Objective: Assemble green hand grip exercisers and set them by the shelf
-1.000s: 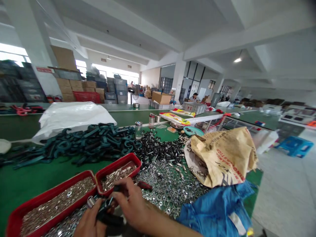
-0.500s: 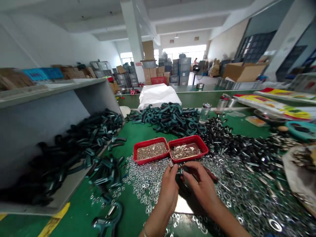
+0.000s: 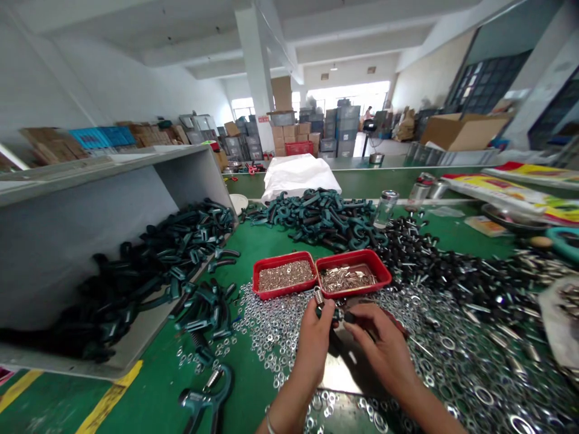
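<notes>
The small dark plastic part (image 3: 333, 314) is being pinched by the left hand (image 3: 314, 345), whose fingers are being pressed together around it, so most of the part is hidden. Its long axis is being read as running roughly from 11 o'clock to 5 o'clock, though this is uncertain. A steel coil spring (image 3: 319, 296) is projecting from its upper end toward 11 o'clock. The right hand (image 3: 385, 352) is being held at 3 o'clock from the part, partly closed, with its fingertips (image 3: 351, 316) reaching in at the lower end; contact cannot be told. The left hand is the nearer of the two.

Both hands are being held over a loose spread of steel washers (image 3: 271, 325) lying on the green desk (image 3: 149, 386). Two red trays (image 3: 321, 274) are sitting just beyond at 12 o'clock, one carrying small steel pieces and the other short steel parts. Black-and-steel bolts (image 3: 429, 271) are lying at 2 o'clock, and teal plastic handles (image 3: 316, 220) are heaped farther off at 12 o'clock. An assembled spring hand gripper (image 3: 205, 398) is lying at 8 o'clock. Dark handles (image 3: 136, 289) are being stored on a grey shelf (image 3: 76, 241) at 9 o'clock.
</notes>
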A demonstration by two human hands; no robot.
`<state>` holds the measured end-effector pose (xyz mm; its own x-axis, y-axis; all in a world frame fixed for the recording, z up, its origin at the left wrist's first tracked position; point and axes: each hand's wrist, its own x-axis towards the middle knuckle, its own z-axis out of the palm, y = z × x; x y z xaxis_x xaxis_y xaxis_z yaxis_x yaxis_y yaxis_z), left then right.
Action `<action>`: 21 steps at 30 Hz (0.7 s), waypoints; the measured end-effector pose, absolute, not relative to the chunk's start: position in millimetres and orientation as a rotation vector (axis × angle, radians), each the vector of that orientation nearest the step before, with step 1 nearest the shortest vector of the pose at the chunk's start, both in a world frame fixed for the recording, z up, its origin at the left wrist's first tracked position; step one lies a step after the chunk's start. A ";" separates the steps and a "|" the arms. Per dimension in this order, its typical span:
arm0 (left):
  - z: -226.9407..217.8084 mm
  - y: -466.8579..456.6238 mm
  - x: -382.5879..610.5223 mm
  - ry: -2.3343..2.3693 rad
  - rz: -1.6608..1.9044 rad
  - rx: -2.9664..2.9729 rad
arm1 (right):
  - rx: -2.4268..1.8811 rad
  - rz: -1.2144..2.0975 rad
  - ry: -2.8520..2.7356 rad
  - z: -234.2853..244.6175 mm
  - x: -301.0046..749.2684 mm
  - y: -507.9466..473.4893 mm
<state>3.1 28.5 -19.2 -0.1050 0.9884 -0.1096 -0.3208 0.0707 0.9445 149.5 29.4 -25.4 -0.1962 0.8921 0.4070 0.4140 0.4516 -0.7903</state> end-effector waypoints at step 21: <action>-17.1 33.7 -21.2 1.281 1.295 1.485 | -1.221 1.387 -1.714 -23.8 141.4 25.1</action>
<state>-21.2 33.7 -17.1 -0.0231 0.9784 0.2053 0.1944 -0.1971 0.9609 141.4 25.1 -23.8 -0.3875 0.9177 -0.0876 0.2770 0.0253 -0.9605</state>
